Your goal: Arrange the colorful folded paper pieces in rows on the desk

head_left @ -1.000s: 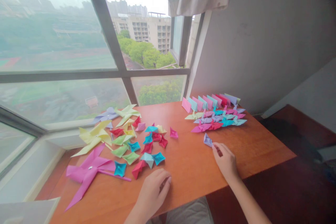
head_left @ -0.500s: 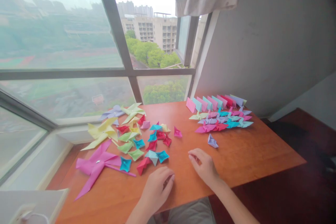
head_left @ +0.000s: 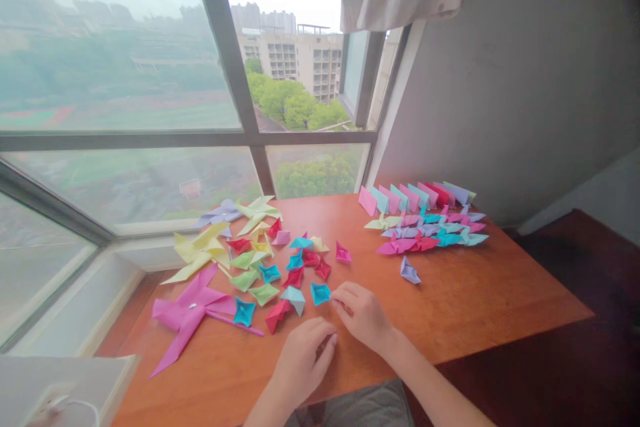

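My right hand [head_left: 364,317] pinches the right-hand corner of a blue paper boat [head_left: 320,293] between thumb and fingertips, with the boat at table level. My left hand [head_left: 306,353] rests on the table nearer to me, its fingers curled toward the thumb; nothing shows in it. A red folded paper boat [head_left: 277,315] and a light blue one [head_left: 294,299] lie just beyond my left hand. More boats in red, green, yellow and blue spread out behind them. A lone lavender paper boat [head_left: 410,271] sits to the right, apart from the cluster.
Large paper pinwheels, a magenta one [head_left: 193,310] and a yellow one [head_left: 200,250] among them, lie on the left. At the back right stand rows of paper cranes [head_left: 425,230] and a line of folded cards [head_left: 420,197]. A window [head_left: 260,140] borders the table.
My right hand has moved left to the blue boat and taken its corner. That boat has shifted slightly right, away from the light blue one. The left hand stays put.
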`<state>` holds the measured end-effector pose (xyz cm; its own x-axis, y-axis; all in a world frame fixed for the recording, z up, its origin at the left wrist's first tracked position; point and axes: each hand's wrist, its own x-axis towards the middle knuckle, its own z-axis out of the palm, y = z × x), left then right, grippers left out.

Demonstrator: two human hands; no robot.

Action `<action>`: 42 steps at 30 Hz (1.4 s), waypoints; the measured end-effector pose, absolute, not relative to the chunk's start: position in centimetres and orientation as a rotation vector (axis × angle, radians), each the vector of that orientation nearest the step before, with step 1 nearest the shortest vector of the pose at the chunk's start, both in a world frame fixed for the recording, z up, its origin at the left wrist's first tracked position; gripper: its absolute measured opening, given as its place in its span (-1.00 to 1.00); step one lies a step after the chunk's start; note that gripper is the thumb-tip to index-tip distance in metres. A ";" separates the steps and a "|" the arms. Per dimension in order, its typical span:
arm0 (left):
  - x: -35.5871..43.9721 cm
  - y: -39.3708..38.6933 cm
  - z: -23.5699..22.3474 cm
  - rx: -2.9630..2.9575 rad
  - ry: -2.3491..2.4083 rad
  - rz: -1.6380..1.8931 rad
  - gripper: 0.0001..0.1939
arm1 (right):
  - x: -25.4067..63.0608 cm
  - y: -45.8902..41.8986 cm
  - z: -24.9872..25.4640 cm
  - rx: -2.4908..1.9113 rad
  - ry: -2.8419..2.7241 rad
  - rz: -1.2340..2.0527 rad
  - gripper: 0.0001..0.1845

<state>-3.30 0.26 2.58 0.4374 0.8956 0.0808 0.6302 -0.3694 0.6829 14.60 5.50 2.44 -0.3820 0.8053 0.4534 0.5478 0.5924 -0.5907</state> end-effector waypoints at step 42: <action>-3.5 0.6 2.8 2.165 1.248 0.587 -0.80 | 34.9 4.4 -2.1 -1.772 -1.719 -0.320 -0.71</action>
<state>-3.48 0.57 2.81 0.4691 0.8785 0.0908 0.6300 -0.4049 0.6627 34.95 4.40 -2.10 0.1142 0.8042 0.5833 0.9601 0.0614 -0.2727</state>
